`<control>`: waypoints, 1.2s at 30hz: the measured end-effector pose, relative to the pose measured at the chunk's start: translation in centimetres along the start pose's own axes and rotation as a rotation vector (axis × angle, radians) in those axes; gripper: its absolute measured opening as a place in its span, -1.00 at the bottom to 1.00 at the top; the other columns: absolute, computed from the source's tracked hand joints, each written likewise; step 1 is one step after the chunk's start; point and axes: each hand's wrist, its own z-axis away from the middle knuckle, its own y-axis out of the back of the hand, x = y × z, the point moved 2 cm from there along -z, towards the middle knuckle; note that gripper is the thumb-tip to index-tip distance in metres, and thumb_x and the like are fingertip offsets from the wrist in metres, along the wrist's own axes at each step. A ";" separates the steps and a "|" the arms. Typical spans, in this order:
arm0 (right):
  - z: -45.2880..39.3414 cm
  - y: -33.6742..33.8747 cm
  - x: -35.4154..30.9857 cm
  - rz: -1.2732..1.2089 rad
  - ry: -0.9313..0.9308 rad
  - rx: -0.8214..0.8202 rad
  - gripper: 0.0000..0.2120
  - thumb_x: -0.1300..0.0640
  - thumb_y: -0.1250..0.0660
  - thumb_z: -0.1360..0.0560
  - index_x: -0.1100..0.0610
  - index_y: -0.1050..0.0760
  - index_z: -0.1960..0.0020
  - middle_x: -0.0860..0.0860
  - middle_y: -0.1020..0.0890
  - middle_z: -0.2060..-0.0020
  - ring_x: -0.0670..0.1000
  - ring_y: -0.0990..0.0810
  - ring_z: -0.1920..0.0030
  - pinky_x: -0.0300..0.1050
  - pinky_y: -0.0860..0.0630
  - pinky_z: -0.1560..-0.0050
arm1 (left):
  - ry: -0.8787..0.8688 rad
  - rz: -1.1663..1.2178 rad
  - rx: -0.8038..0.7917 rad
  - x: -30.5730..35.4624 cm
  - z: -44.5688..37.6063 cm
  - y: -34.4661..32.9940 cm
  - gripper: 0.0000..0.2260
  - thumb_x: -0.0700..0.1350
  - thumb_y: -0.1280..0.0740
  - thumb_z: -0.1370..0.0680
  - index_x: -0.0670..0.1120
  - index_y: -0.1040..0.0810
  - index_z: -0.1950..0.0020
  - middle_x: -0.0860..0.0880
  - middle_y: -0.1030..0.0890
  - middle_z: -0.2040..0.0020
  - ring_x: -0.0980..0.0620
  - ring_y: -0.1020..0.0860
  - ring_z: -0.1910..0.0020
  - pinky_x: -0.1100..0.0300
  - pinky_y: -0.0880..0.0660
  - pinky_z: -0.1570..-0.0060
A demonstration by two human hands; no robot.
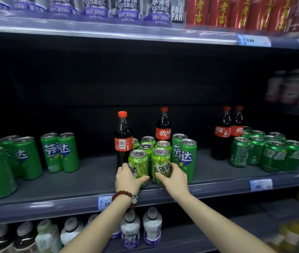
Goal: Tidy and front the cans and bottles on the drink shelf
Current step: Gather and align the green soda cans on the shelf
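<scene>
Drink shelf point(90, 181), middle tier: left hand point(127, 179) wraps left lime-green can point(138, 164); right hand point(175, 178) wraps right lime-green can point(160, 164). Both cans upright, side by side, near front edge. Cola bottle point(123, 141) just behind left; tall green cans point(187, 157) right.

On the middle shelf point(90, 187) we count four cola bottles point(123, 139), two hands point(128, 179) and many green cans point(160, 165), too tightly packed and overlapping to number exactly.
</scene>
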 end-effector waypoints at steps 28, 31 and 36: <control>1.6 10.4 6.4 0.326 -0.081 -0.184 -0.93 0.11 -0.42 -0.40 0.12 -0.61 0.19 0.04 -0.67 0.20 0.02 -0.63 0.11 -0.17 -0.52 0.07 | -0.384 -0.334 -0.217 5.3 6.1 -4.4 -0.90 -0.12 -0.26 -0.46 -0.08 -0.53 0.09 -0.07 -0.57 0.06 -0.08 -0.55 0.02 0.14 -0.45 0.15; 1.3 11.6 7.1 0.332 -0.119 -0.165 -0.95 0.12 -0.43 -0.39 0.10 -0.61 0.21 0.03 -0.67 0.22 0.02 -0.64 0.10 -0.16 -0.54 0.05 | -0.405 -0.308 -0.232 6.1 6.3 -5.5 -0.91 -0.12 -0.25 -0.47 -0.09 -0.52 0.10 -0.04 -0.54 0.12 -0.07 -0.54 0.05 0.16 -0.41 0.20; -0.2 13.3 6.9 0.349 -0.141 -0.099 -0.95 0.13 -0.41 -0.40 0.06 -0.60 0.24 -0.02 -0.63 0.29 0.02 -0.62 0.12 -0.21 -0.50 0.09 | -0.431 -0.206 -0.211 7.8 5.1 -6.8 -0.91 -0.11 -0.28 -0.47 -0.10 -0.49 0.06 -0.05 -0.57 0.08 -0.05 -0.54 0.09 0.21 -0.37 0.21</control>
